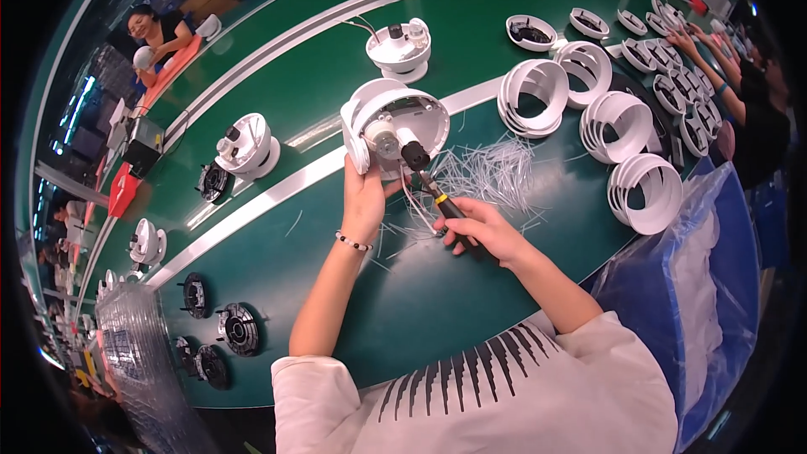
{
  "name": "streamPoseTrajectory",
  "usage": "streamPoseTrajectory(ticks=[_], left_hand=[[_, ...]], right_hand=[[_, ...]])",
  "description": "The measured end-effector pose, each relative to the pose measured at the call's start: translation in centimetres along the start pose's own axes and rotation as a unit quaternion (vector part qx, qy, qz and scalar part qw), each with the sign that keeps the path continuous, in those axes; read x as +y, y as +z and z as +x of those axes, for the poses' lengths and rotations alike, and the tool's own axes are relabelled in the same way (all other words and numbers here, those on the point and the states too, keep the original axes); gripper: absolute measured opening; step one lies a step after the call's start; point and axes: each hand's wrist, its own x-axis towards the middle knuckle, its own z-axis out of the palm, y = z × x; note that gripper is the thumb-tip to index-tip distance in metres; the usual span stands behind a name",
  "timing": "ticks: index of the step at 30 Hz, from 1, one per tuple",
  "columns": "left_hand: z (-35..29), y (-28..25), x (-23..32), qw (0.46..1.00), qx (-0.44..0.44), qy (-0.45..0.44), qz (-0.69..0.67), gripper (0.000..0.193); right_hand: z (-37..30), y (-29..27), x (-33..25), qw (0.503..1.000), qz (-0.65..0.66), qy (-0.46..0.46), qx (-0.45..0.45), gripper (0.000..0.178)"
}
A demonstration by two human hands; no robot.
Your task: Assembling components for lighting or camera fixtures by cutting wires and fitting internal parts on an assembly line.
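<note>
My left hand (363, 202) grips a white dome-shaped housing (412, 113) from below and tilts it open side up, showing a clear round part and a black cylinder inside. Thin wires (412, 193) hang from its lower side. In my right hand (483, 231) is a pair of pliers (452, 212) with black handles and a yellow band, its metal end up against the housing near the black cylinder. Whether the jaws touch a wire cannot be made out. Beside the housing lies a loose pile of thin whitish plastic strips (496, 172).
White rings (643, 193) stand in stacks on the right, near a blue bag-lined bin (706, 303). Round black parts (239, 329) lie at the left. Similar housings (248, 147) sit on the green belt (311, 67) beyond a metal rail. Other people work at the far left and right.
</note>
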Motion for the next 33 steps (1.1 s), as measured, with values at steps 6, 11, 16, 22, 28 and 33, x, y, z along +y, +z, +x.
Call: streamPoseTrajectory(ticks=[6,11,16,22,28,33], left_hand=[[-0.4,0.0,-0.8,0.999,-0.008,0.029,0.026,0.029],[-0.6,0.3,-1.2,0.997,-0.045,0.035,0.043,0.026],[-0.6,0.3,-1.6,0.995,-0.050,0.042,0.074,0.027],[-0.6,-0.1,-2.1,0.993,-0.065,0.036,0.087,0.028],[-0.1,0.9,-2.0,0.999,-0.002,0.046,0.015,0.028],[2.2,-0.2,-1.5,0.995,0.074,0.057,-0.017,0.029]], right_hand=[[0.0,0.2,0.0,0.998,0.043,0.051,0.003,0.036],[0.5,0.1,0.4,0.997,0.044,0.060,0.004,0.038],[0.4,0.2,0.5,0.997,0.052,0.057,0.010,0.039],[0.3,0.2,0.5,0.999,0.000,0.033,0.022,0.031],[-0.6,0.2,0.4,0.999,0.024,0.016,0.030,0.030],[-2.9,-0.5,1.3,0.994,0.085,0.004,-0.064,0.036]])
